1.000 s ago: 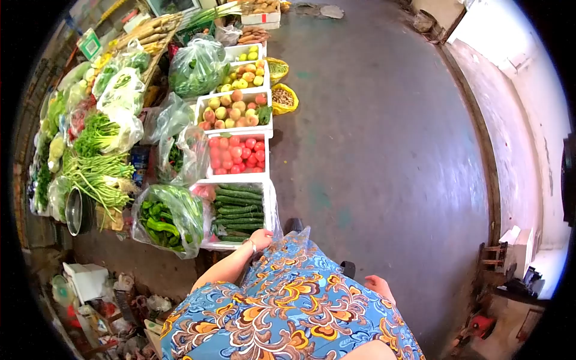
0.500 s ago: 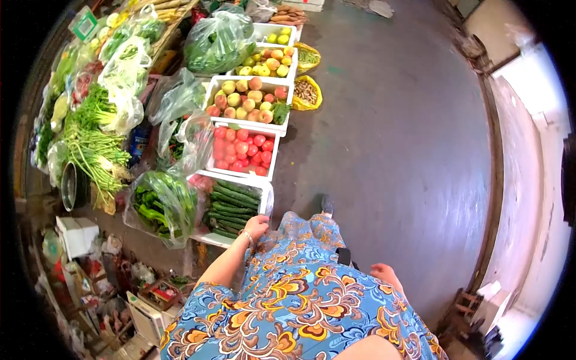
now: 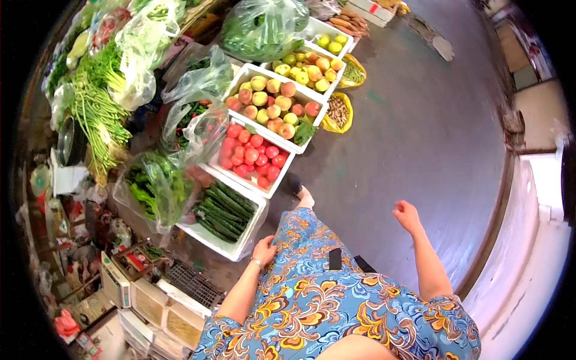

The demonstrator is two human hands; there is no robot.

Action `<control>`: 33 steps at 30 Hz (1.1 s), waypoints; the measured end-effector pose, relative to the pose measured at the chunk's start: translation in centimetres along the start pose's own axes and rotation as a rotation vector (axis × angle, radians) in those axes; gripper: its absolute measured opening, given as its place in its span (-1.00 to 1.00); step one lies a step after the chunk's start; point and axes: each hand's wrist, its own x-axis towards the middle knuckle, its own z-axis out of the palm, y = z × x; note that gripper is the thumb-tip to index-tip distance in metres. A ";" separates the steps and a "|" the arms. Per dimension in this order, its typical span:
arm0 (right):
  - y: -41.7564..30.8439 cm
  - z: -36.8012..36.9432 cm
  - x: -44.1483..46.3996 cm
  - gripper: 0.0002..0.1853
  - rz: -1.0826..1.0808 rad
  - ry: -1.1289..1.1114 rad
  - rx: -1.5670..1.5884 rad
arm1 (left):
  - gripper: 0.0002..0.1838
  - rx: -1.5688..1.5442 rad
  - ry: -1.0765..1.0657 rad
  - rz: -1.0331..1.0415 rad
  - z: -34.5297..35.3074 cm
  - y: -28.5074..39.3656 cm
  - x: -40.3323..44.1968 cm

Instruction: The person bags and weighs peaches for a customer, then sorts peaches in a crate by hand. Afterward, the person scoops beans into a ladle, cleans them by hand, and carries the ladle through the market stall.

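My left hand (image 3: 264, 250) hangs beside the blue patterned dress (image 3: 318, 288), close to the lower right corner of the white box of cucumbers (image 3: 223, 213); its fingers curl inward and anything inside them is hidden. Out over the grey floor on the right is my right hand (image 3: 407, 215), fingers bent together, with no object visible in it. Beyond the cucumbers stand white boxes of tomatoes (image 3: 255, 156), peaches (image 3: 273, 105) and yellow-green fruit (image 3: 306, 69). A clear bag of green peppers (image 3: 157, 187) leans left of the cucumbers.
Leafy vegetables and long beans (image 3: 96, 126) lie at the left. Two yellow bags, one with peanuts (image 3: 338, 113), stand on the floor beside the fruit boxes. Crates and clutter (image 3: 150, 300) fill the lower left. A pale wall (image 3: 510, 288) runs along the right.
The view has turned and moved forward along the boxes. My left hand is now nearer the dress, away from the box edge. My right hand has swung forward and outward from the body.
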 end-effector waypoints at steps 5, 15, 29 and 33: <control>-9.6 3.0 10.3 -0.57 -0.282 -0.098 -0.089 | -0.41 -0.120 0.046 -0.140 1.2 2.8 4.9; -27.2 7.7 26.8 -0.35 -0.627 0.002 -0.416 | -0.27 0.010 -0.182 -0.194 3.6 8.8 15.4; -41.0 18.8 53.1 -0.17 -1.133 0.197 -0.709 | -0.10 -0.043 -0.021 -0.744 7.0 19.3 23.5; -40.7 22.2 56.3 -0.20 -1.183 0.199 -0.791 | -0.16 0.012 0.043 -0.755 9.0 20.5 24.0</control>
